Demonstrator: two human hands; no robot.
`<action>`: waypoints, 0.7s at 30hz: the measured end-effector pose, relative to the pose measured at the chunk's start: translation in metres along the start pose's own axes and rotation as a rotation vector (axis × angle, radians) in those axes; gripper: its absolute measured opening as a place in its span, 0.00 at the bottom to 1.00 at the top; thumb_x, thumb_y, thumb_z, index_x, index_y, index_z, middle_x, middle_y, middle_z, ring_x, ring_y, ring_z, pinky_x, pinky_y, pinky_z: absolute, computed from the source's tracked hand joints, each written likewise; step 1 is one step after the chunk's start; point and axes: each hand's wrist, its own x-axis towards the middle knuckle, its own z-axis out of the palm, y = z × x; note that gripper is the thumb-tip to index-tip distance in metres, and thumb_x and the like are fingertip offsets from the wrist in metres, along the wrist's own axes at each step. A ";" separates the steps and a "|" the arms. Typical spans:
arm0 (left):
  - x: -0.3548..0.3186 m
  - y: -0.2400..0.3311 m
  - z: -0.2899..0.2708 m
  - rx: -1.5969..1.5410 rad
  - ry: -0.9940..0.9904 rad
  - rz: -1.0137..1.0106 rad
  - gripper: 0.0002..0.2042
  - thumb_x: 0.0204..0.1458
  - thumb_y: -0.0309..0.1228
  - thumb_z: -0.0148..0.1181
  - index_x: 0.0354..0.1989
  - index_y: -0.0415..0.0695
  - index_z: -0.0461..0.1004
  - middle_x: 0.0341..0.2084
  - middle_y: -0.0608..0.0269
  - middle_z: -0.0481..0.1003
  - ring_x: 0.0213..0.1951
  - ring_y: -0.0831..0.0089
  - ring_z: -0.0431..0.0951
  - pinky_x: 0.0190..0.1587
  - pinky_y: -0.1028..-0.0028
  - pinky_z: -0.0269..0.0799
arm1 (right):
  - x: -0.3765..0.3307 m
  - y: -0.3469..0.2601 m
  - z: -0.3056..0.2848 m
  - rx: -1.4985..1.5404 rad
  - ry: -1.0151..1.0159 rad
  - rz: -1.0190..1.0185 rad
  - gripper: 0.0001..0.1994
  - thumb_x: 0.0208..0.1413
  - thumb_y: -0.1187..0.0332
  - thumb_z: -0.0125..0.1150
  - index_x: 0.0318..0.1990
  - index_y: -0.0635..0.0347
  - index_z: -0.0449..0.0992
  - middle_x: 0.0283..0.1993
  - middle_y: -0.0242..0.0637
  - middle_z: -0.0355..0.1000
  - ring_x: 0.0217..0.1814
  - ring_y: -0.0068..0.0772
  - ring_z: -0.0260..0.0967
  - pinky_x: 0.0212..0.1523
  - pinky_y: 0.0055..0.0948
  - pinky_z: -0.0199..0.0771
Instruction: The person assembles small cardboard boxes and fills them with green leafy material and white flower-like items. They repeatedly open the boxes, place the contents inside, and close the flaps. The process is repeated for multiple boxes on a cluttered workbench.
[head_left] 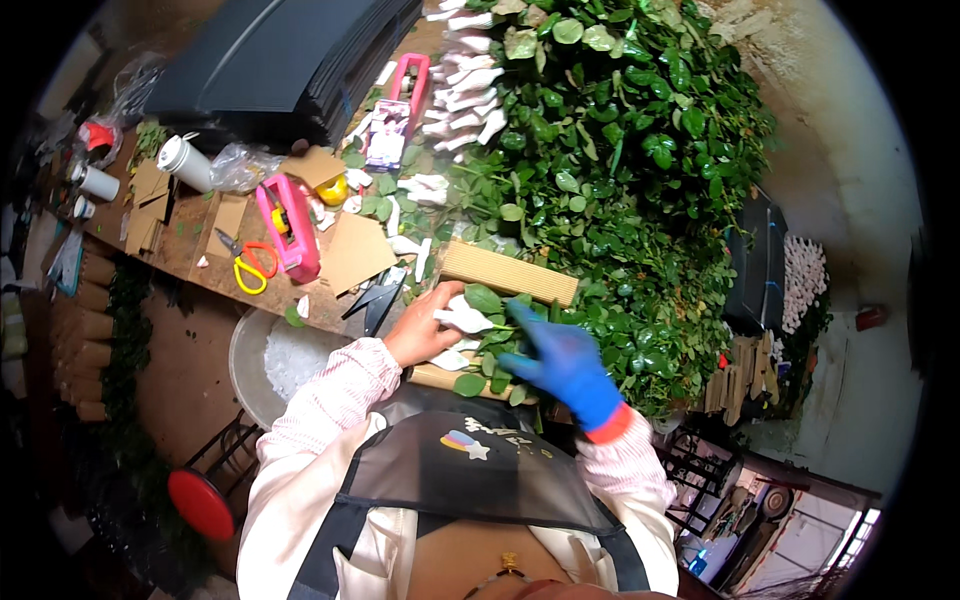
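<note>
My bare left hand [424,328] is at the bench's front edge, its fingers curled around the white, bud-shaped head of a leafy flower stem [465,316]. A second white head [450,359] lies just below it. My right hand [566,362], in a blue glove with a red cuff, is slightly blurred, its thumb and fingers apart over the green leaves [497,358] of these stems. A strip of corrugated cardboard [510,273] lies beyond both hands. Another cardboard edge [460,381] shows beneath the stems, near my apron.
A large heap of leafy stems [640,150] fills the right side. On the left are orange-and-yellow scissors [250,268], black-handled scissors [376,302], pink tape dispensers [288,228], a phone [388,135] and stacked dark sheets [280,70]. A tub [262,372] stands below the bench.
</note>
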 end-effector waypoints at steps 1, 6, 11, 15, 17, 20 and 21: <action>0.002 0.003 -0.001 -0.004 -0.018 -0.017 0.30 0.48 0.29 0.68 0.61 0.39 0.64 0.50 0.46 0.75 0.54 0.49 0.75 0.55 0.59 0.72 | 0.012 0.001 0.017 -0.107 -0.069 0.039 0.21 0.61 0.55 0.59 0.59 0.50 0.72 0.34 0.39 0.80 0.32 0.45 0.78 0.33 0.46 0.75; 0.002 0.000 0.004 0.002 0.046 0.018 0.25 0.51 0.32 0.69 0.55 0.38 0.65 0.46 0.48 0.74 0.47 0.53 0.74 0.51 0.60 0.73 | 0.048 0.041 0.076 -0.263 0.004 0.060 0.15 0.63 0.51 0.56 0.47 0.49 0.76 0.29 0.37 0.79 0.32 0.45 0.78 0.32 0.47 0.73; 0.015 0.017 0.013 0.031 0.276 -0.108 0.12 0.62 0.38 0.60 0.40 0.41 0.71 0.26 0.50 0.77 0.36 0.49 0.76 0.39 0.57 0.72 | 0.048 0.037 0.082 -0.274 0.003 0.093 0.13 0.64 0.52 0.55 0.41 0.50 0.76 0.30 0.39 0.79 0.32 0.46 0.79 0.32 0.47 0.73; 0.012 0.016 0.014 0.112 0.396 -0.073 0.14 0.65 0.36 0.55 0.29 0.41 0.71 0.21 0.47 0.74 0.29 0.47 0.76 0.31 0.53 0.69 | 0.046 0.040 0.092 -0.222 0.029 0.149 0.13 0.63 0.52 0.55 0.43 0.47 0.78 0.31 0.40 0.80 0.33 0.47 0.78 0.34 0.47 0.74; 0.005 0.021 0.007 0.061 0.416 -0.071 0.13 0.65 0.34 0.56 0.28 0.40 0.72 0.21 0.48 0.74 0.27 0.49 0.76 0.29 0.56 0.69 | 0.047 0.039 0.093 -0.185 0.025 0.167 0.12 0.63 0.52 0.55 0.44 0.45 0.79 0.33 0.40 0.80 0.35 0.47 0.78 0.35 0.46 0.75; -0.011 0.022 -0.002 -0.103 0.455 -0.109 0.10 0.65 0.31 0.54 0.33 0.40 0.75 0.22 0.49 0.75 0.23 0.57 0.78 0.27 0.62 0.70 | 0.049 0.039 0.098 -0.174 0.023 0.171 0.12 0.62 0.53 0.57 0.44 0.45 0.79 0.34 0.41 0.80 0.37 0.46 0.79 0.36 0.46 0.75; -0.015 -0.001 0.001 -0.189 0.517 -0.209 0.10 0.66 0.29 0.53 0.34 0.38 0.77 0.25 0.51 0.78 0.26 0.65 0.80 0.31 0.67 0.73 | 0.049 0.040 0.098 -0.183 0.031 0.168 0.12 0.61 0.53 0.58 0.43 0.47 0.79 0.34 0.41 0.80 0.37 0.46 0.79 0.37 0.46 0.75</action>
